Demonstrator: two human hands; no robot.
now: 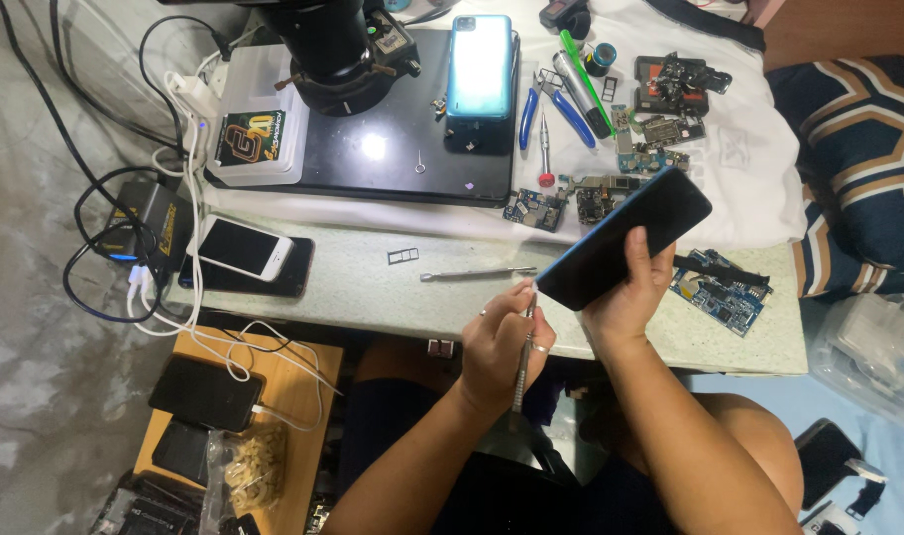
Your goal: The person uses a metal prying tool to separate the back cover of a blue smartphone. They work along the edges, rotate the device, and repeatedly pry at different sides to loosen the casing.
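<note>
Head view: a dark phone (625,241) is being held tilted above the front edge of the table (373,287), its lower corner pointing toward the person. Right hand (625,297) is gripping that phone from below, thumb lying across its dark face. Left hand (502,347) is closing around a thin metal tool (522,362), whose tip is meeting the phone's lower corner. Just left of the hands, a second metal pick (477,273) and a small card tray (403,256) are lying on the table. Beside the right hand, a blue circuit board (722,289) is sitting near the table's right end. Further back, more boards (571,203), blue-handled pliers (556,104) and a teal phone (480,67) are resting by a black mat (402,159). Far left, a white phone (242,248) is lying atop a darker one.
</note>
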